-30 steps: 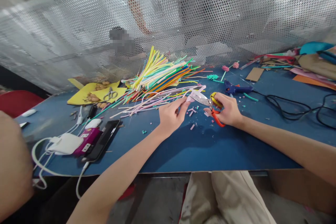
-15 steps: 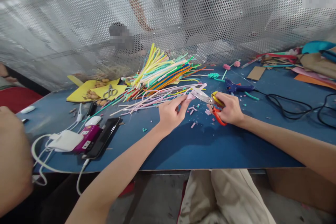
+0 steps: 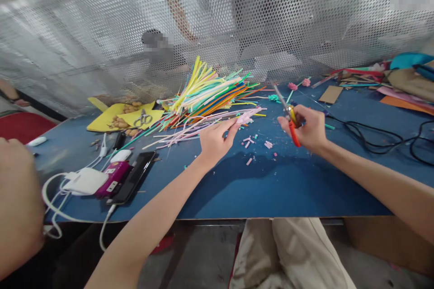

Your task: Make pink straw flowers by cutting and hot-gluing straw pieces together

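Observation:
Between the thumb and fingers of my left hand (image 3: 219,139) is a small pale pink piece (image 3: 244,117), fuzzy like pipe cleaner; its exact shape is blurred. My right hand (image 3: 307,128) is closed around the scissors (image 3: 292,119), which have red and yellow handles. Their blades point up and away, well to the right of the pink piece. Short pink and teal snippets (image 3: 249,142) lie on the blue table below and between my hands. Loose pale pink pipe cleaners (image 3: 185,130) spread behind my left hand.
A heap of coloured pipe cleaners (image 3: 206,90) stands at the back. Yellow paper with grey scissors (image 3: 143,119) lies left. A purple power strip (image 3: 113,178) and black phone (image 3: 135,178) occupy the front left, with white cables. Black cord (image 3: 373,137) coils right. Another person's arm (image 3: 18,207) is far left.
My right hand has drawn the scissors away to the right and turned the blades upward, off the pink piece. My left hand has shifted slightly left, still pinching the piece.

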`<state>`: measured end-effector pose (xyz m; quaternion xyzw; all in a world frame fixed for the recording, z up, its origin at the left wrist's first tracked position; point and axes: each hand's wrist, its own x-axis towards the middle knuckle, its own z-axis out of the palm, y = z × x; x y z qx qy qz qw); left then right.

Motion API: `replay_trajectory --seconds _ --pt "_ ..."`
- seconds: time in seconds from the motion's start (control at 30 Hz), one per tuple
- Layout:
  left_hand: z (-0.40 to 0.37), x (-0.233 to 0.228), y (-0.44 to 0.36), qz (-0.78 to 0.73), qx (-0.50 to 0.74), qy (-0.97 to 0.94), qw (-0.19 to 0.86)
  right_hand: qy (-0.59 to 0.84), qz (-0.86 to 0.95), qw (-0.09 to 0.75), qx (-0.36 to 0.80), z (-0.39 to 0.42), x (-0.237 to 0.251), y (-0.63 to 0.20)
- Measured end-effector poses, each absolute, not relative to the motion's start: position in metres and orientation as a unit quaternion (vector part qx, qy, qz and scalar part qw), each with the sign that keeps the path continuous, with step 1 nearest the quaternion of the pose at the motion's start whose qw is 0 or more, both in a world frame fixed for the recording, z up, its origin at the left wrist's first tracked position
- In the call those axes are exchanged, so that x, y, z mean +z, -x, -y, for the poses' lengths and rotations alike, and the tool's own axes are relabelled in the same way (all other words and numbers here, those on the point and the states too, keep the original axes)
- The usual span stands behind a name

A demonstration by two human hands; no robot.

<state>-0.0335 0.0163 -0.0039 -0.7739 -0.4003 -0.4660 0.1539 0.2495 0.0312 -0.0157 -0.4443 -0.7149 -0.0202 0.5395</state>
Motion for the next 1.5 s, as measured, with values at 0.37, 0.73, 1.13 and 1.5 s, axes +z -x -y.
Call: replay_trajectory --seconds 0.37,0.73,1.13,1.5 --pt "-0.025 -0.003 0.044 0.364 -0.431 0.798 0.212 0.448 0.7 0.418 -0.366 -0.144 -0.029 -0.436" --pt "-0.019 -0.006 0.038 0.38 -0.438 0.794 0.181 0.499 0.721 0.414 -0.244 -0.102 0.006 -0.383" --pt "-0.003 -0.003 0.025 0.328 -0.445 0.824 0.125 0.197 0.837 0.485 -0.163 -0.007 -0.003 -0.244" --pt "-0.005 -0.008 0.024 0.297 -0.435 0.844 0.097 0.227 0.834 0.485 -0.131 -0.001 -0.005 -0.234"
